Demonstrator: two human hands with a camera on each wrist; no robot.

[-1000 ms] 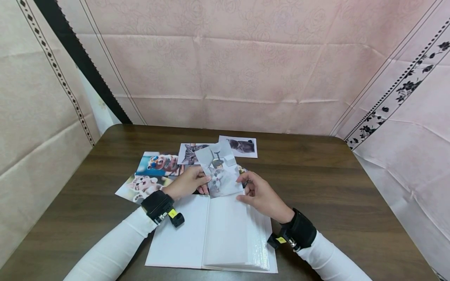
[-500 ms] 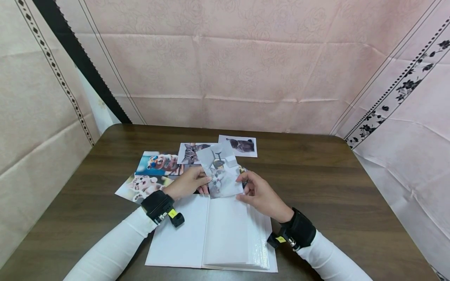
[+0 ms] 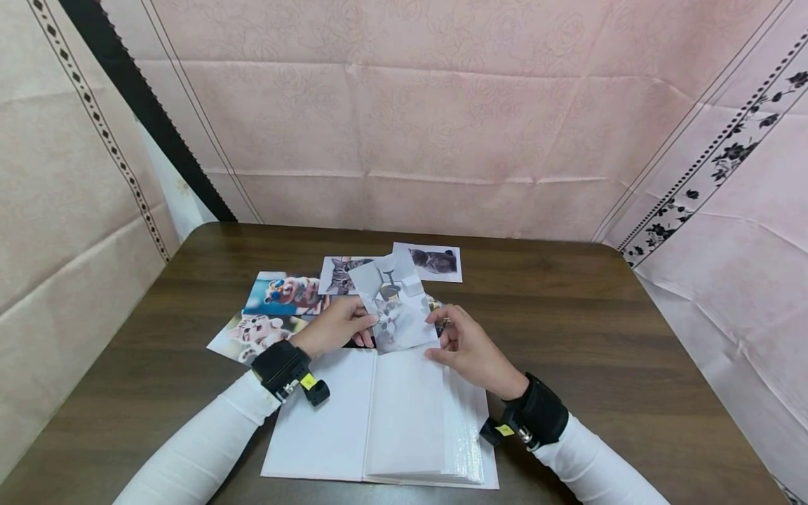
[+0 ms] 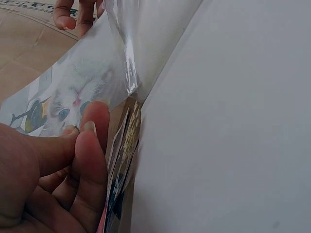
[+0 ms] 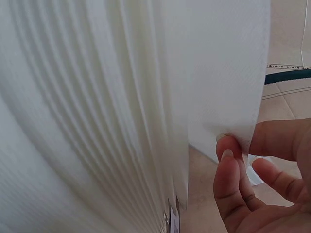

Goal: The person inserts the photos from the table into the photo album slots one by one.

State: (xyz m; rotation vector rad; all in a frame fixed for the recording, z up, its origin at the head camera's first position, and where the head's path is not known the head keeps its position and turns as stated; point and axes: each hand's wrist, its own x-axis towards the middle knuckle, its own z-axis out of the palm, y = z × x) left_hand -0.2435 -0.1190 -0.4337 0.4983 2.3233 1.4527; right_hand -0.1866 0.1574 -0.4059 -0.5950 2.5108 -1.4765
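Note:
Over the top edge of the open photo album (image 3: 325,428) a pale kitten photo (image 3: 407,322) stands tilted. My left hand (image 3: 334,327) pinches its left edge between thumb and fingers; in the left wrist view the kitten's face shows beside the fingertips (image 4: 90,145). Clear plastic of an album sleeve (image 4: 129,53) lies close against the photo there. On the right, my right hand (image 3: 470,354) pinches the edge of a white album page (image 5: 223,73) between thumb and fingers. Many page edges fan out beside it in the right wrist view.
Several animal photos lie behind and left of the album: a white kitten photo (image 3: 255,337), a blue-background one (image 3: 284,294), a striped cat photo (image 3: 341,275) and a grey cat photo (image 3: 435,263). The brown table (image 3: 600,337) meets pale curtains (image 3: 442,140) behind.
The kitten photo first shifts slightly right, then back left with its lower right corner a bit higher. Both hands keep nearly the same place.

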